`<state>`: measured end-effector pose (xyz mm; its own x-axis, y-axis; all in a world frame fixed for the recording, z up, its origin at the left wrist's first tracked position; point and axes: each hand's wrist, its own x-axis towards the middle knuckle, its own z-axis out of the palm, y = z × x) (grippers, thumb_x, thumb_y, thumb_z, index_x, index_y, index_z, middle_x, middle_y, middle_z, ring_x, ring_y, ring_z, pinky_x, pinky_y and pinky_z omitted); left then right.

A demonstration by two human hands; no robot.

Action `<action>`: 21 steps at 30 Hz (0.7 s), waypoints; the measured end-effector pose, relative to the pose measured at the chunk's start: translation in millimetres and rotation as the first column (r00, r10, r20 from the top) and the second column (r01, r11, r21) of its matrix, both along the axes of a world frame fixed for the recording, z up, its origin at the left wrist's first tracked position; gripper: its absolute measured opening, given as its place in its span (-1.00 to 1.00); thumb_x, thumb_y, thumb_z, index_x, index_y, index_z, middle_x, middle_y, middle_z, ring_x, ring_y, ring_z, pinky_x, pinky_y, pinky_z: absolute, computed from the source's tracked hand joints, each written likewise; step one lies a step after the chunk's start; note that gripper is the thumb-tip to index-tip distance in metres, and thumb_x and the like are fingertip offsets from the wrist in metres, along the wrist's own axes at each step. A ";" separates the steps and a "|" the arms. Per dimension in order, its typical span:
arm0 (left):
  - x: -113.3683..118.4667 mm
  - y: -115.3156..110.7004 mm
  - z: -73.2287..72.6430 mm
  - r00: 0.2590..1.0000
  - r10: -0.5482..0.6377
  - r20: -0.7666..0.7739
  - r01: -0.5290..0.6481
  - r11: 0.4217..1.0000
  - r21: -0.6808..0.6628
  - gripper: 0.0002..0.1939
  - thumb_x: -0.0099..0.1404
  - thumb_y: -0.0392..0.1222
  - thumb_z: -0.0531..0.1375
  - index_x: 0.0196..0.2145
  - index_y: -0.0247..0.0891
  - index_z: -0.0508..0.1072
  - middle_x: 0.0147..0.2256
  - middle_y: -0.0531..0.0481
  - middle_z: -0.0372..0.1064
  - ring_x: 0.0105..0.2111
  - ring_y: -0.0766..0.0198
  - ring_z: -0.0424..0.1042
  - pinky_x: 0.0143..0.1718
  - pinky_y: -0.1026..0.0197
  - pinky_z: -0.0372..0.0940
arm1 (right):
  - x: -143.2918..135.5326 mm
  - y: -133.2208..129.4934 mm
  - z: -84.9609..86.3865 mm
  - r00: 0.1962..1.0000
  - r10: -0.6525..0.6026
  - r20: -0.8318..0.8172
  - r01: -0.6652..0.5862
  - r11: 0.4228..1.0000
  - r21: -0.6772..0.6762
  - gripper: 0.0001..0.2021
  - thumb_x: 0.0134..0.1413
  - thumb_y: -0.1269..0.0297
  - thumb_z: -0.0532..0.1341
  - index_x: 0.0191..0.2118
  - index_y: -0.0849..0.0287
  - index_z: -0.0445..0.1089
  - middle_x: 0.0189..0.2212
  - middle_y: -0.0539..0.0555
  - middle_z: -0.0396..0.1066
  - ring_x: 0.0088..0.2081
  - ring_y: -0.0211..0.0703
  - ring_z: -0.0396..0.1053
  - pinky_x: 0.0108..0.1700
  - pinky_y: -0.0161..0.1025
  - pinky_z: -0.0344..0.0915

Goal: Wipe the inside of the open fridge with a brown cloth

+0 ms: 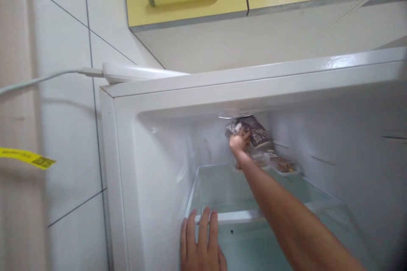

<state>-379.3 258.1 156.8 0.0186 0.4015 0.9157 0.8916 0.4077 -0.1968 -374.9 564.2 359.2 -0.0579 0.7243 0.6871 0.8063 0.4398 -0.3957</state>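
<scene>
My right hand (241,139) reaches deep into the fridge, its fingers closed on a dark brown packet (260,132) with a pale pattern. Blur hides exactly how the fingers lie on it. Just below that hand, clear containers stand at the back of the glass shelf (219,184); the right one (285,165) holds brownish food I cannot identify. My left hand (202,243) rests with fingers stretched out at the white front edge of the shelf, near the left wall, holding nothing.
The white fridge frame (222,87) runs over my right arm. A white flat device (136,73) with a cable (47,77) lies on top. Yellow cabinets (187,8) with metal handles hang above. A yellow tag (28,157) sticks out at the left.
</scene>
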 end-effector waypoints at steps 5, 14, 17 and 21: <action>5.2 -0.4 3.6 0.999 -0.029 0.018 0.029 0.999 0.040 -0.22 0.06 -0.20 0.28 0.27 -0.13 0.28 0.17 -0.03 0.42 0.27 -0.16 0.18 0.32 -0.24 0.03 | -44.6 -52.8 -8.3 0.914 0.279 0.294 -0.318 0.943 0.095 -0.30 0.26 0.17 0.04 0.47 0.11 -0.10 0.46 0.46 -0.20 0.41 0.47 -0.08 0.23 0.42 0.04; 14.5 -5.7 10.2 0.995 -0.058 0.084 0.057 0.998 0.017 -0.23 0.10 -0.19 0.30 0.28 -0.16 0.29 0.20 0.00 0.40 0.26 -0.16 0.18 0.35 -0.20 -0.02 | 18.2 -19.3 25.4 0.515 0.429 0.742 -0.701 0.709 0.076 -0.56 0.20 0.30 0.12 0.16 -0.13 0.44 0.47 -0.01 -0.02 0.45 0.05 -0.11 0.42 0.14 -0.27; 13.8 -7.9 12.8 0.996 -0.060 0.072 0.060 0.998 -0.002 -0.24 0.13 -0.15 0.30 0.29 -0.16 0.27 0.22 0.02 0.39 0.27 -0.14 0.17 0.37 -0.17 -0.06 | 55.0 5.1 25.1 0.593 0.404 0.696 -0.639 0.762 0.102 -0.48 0.16 0.32 0.14 0.25 -0.07 0.35 0.48 0.08 -0.07 0.43 0.12 -0.06 0.40 0.17 -0.17; 12.4 -10.4 15.4 0.998 -0.049 0.035 0.050 0.998 -0.041 -0.24 0.16 -0.08 0.30 0.30 -0.17 0.26 0.25 0.02 0.36 0.27 -0.12 0.16 0.38 -0.14 -0.10 | 103.4 31.0 4.6 0.819 0.303 0.486 -0.405 0.907 0.117 -0.30 0.10 0.41 0.14 0.39 0.11 0.12 0.48 0.36 -0.20 0.42 0.32 -0.06 0.30 0.20 0.08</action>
